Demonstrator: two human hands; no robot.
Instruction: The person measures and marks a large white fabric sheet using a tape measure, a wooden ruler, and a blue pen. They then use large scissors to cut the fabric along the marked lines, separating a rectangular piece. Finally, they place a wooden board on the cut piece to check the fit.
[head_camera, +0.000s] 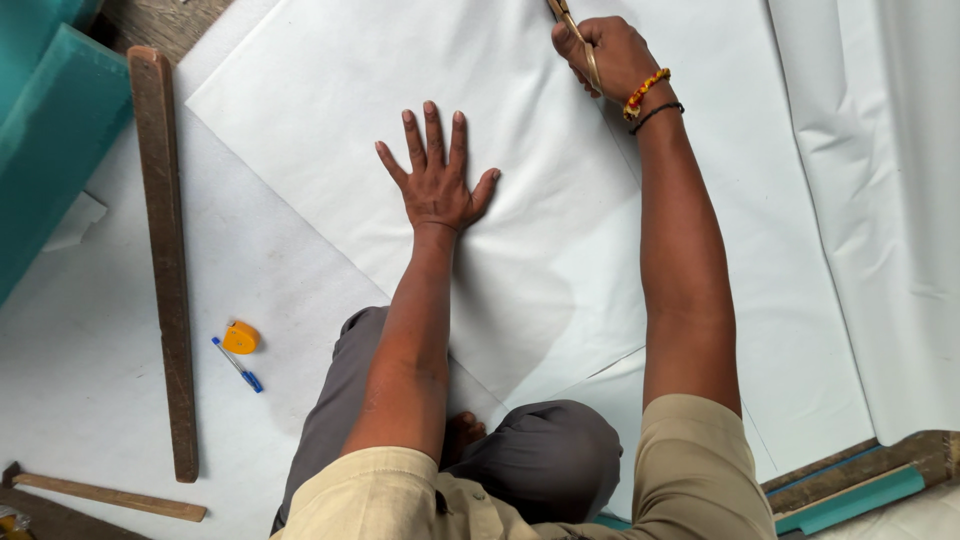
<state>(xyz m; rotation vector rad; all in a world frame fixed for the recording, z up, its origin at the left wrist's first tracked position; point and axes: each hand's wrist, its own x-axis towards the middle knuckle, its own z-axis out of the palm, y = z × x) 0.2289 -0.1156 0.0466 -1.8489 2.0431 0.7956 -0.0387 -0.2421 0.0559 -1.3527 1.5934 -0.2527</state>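
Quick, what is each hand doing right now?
Left hand: open, fingers spread, pressed flat on the large white fabric sheet.
Right hand: closed around the handles of brass-coloured metal scissors at the sheet's far edge.

The view is bright and evenly lit by soft, diffuse daylight. The white sheet (330, 110) reads pale without blown-out glare. A faint, soft-edged shadow spreads below the left hand (436, 180) and along that forearm toward the knee; a thin one edges the wooden slat (165, 260). Focus is sharp across the frame, with no motion blur. Straight edges bow slightly near the borders.
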